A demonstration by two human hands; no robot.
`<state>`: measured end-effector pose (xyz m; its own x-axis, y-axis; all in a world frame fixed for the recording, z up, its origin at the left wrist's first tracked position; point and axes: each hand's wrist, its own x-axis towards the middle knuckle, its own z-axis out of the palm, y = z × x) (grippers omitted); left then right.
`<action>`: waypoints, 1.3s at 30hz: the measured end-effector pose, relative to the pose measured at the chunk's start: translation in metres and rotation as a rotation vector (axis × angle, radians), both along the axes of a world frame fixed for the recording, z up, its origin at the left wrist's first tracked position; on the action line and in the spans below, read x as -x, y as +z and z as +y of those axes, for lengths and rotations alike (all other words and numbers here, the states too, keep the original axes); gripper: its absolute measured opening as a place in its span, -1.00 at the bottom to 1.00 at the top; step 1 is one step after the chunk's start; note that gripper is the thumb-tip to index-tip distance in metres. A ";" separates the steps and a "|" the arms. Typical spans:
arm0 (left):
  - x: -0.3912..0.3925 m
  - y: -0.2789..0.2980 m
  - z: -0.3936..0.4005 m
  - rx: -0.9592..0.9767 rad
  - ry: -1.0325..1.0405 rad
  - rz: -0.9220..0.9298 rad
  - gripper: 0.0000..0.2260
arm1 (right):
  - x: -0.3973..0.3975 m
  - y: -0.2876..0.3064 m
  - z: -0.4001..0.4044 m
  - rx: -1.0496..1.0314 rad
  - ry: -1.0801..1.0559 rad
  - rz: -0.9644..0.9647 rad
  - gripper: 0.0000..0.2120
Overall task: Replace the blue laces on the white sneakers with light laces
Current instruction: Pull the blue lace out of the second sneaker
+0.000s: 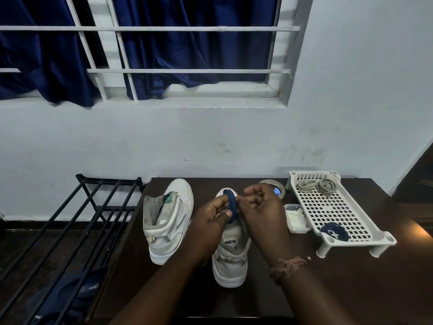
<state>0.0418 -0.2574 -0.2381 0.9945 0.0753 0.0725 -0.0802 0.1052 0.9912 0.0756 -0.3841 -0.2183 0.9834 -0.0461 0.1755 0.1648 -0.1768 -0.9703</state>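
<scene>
Your left hand and right hand both pinch the coiled blue lace. It sits above the right sneaker on the counter.

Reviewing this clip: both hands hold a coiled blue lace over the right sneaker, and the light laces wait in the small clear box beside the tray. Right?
Not quite. The head view shows the light laces lying at the far end of the white perforated tray, not in the clear box. Both the left hand and right hand do hold the coiled blue lace.
</scene>
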 end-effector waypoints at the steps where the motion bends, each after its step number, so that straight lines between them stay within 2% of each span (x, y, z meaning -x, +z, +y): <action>1: 0.000 -0.001 -0.001 0.003 -0.006 -0.004 -0.63 | 0.001 0.000 0.001 -0.011 -0.032 0.010 -0.85; 5: 0.001 -0.005 -0.004 -0.039 0.006 0.003 -0.61 | 0.004 -0.002 -0.001 0.074 -0.071 0.011 -0.89; 10: 0.000 -0.009 -0.005 -0.004 0.007 0.013 -0.61 | 0.008 -0.002 0.002 0.270 0.026 -0.007 -0.83; 16: -0.004 -0.006 0.000 0.075 0.014 -0.010 -0.62 | 0.008 -0.003 0.011 0.094 0.137 0.028 -0.85; 19: -0.004 -0.010 0.000 -0.014 0.012 0.005 -0.53 | 0.007 0.000 0.006 -0.006 0.131 0.098 -0.80; 22: -0.003 -0.013 -0.003 -0.134 0.045 -0.009 -0.51 | 0.003 0.001 0.002 -0.126 0.158 0.194 -0.89; 24: -0.003 -0.011 -0.004 -0.172 0.067 -0.019 -0.51 | 0.003 0.002 0.001 -0.096 0.183 0.204 -0.93; 28: -0.003 -0.004 0.000 -0.145 0.025 -0.007 -0.61 | -0.001 0.003 -0.007 0.051 0.297 0.222 -0.87; 33: -0.003 0.009 0.006 -0.081 0.009 0.074 -0.59 | -0.008 0.002 -0.017 0.043 0.406 0.280 -0.81; 35: -0.003 0.011 0.006 -0.241 0.001 0.009 -0.67 | -0.009 0.001 -0.020 0.064 0.373 0.265 -0.84; 37: -0.003 0.008 0.005 -0.532 0.006 -0.117 -0.80 | -0.010 -0.002 -0.021 0.090 0.324 0.254 -0.82; 39: -0.001 0.003 0.001 -0.739 0.090 -0.206 -0.81 | -0.010 -0.003 -0.020 0.103 0.290 0.244 -0.85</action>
<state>0.0424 -0.2560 -0.2354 0.9478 0.0157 0.3185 -0.2475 -0.5936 0.7657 0.0855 -0.4044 -0.2213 0.9664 0.2458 -0.0756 -0.0108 -0.2549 -0.9669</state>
